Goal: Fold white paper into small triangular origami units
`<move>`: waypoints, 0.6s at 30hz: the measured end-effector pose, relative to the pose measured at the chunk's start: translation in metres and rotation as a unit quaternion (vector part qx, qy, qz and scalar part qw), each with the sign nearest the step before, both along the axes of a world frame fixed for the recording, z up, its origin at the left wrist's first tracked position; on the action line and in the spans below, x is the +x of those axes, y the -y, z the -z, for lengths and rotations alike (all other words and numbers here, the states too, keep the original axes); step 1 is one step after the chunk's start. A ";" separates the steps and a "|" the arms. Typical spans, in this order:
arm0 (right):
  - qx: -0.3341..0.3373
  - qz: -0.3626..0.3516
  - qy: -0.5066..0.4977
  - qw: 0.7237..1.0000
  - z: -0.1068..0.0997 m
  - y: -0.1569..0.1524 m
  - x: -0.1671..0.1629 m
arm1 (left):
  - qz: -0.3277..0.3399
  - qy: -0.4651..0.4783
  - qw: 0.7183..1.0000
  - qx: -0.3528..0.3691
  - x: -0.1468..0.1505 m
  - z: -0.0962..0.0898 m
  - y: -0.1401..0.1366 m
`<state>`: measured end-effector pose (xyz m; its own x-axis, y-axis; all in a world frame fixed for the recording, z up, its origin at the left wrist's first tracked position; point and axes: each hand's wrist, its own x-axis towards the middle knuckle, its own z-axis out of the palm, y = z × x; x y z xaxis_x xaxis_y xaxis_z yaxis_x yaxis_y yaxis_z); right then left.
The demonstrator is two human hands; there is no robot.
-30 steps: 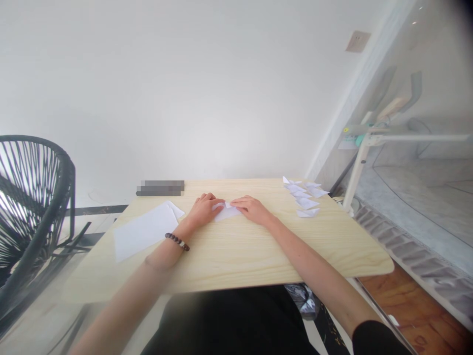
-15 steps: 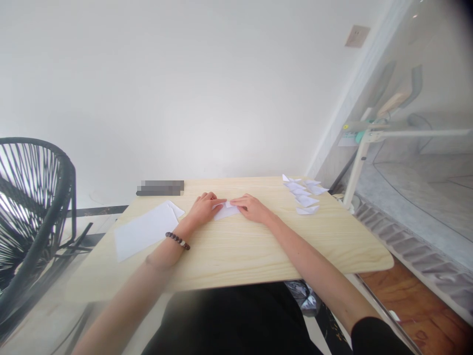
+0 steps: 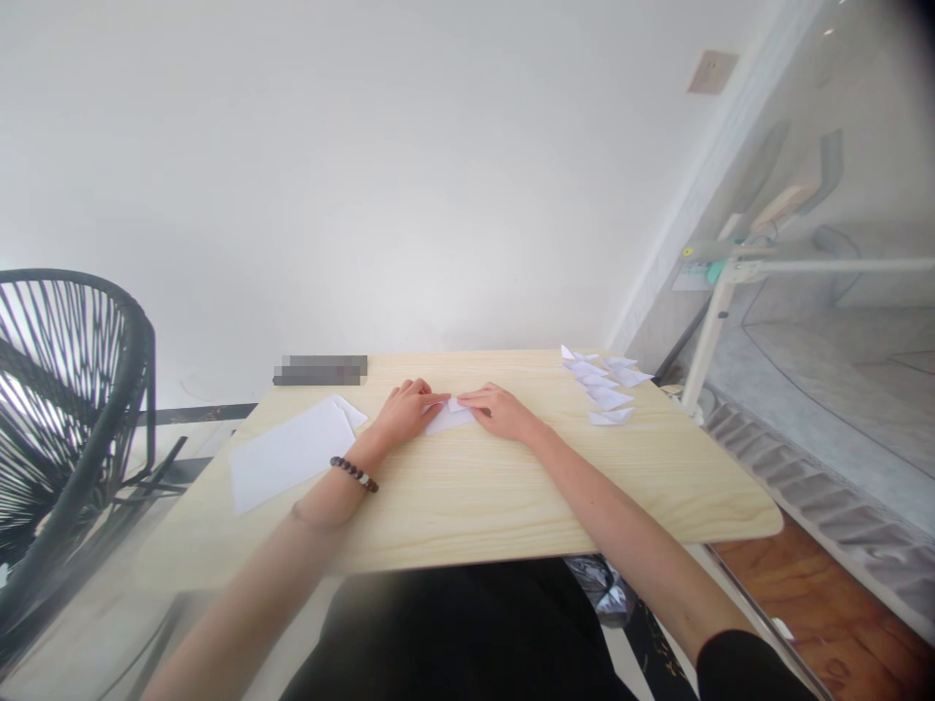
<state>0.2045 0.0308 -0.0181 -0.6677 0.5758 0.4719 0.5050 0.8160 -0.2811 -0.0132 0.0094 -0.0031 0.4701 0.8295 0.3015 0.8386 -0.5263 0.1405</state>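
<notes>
A small folded sheet of white paper (image 3: 449, 419) lies on the pale wooden table (image 3: 467, 497), between my hands. My left hand (image 3: 405, 413) grips its left side, thumb and fingers closed along the upper edge; a dark beaded bracelet is on that wrist. On the right side my right hand (image 3: 498, 411) pinches the paper with the fingers together near its top. Both hands partly cover the sheet. Several folded paper boats (image 3: 605, 397) stand grouped at the table's back right.
White paper sheets (image 3: 292, 456) lie at the table's left. A dark blurred-out object (image 3: 321, 371) sits at the back left edge. Beyond the table are a black woven chair (image 3: 131, 331) at left, a wall behind, and a white metal frame (image 3: 705, 350) at right.
The view has shifted very slightly. Both hands stay on the folded paper in nearly the same pose.
</notes>
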 end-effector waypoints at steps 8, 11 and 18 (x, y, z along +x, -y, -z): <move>-0.007 0.003 -0.002 1.000 0.000 -0.001 -0.001 | -0.004 -0.005 1.000 -0.006 0.001 -0.002 0.000; -0.013 0.007 -0.006 1.000 0.000 -0.001 -0.001 | -0.007 -0.006 1.000 -0.011 0.002 -0.003 0.001; -0.015 0.005 -0.009 1.000 -0.001 0.000 -0.003 | -0.009 -0.020 1.000 -0.007 0.003 -0.004 0.003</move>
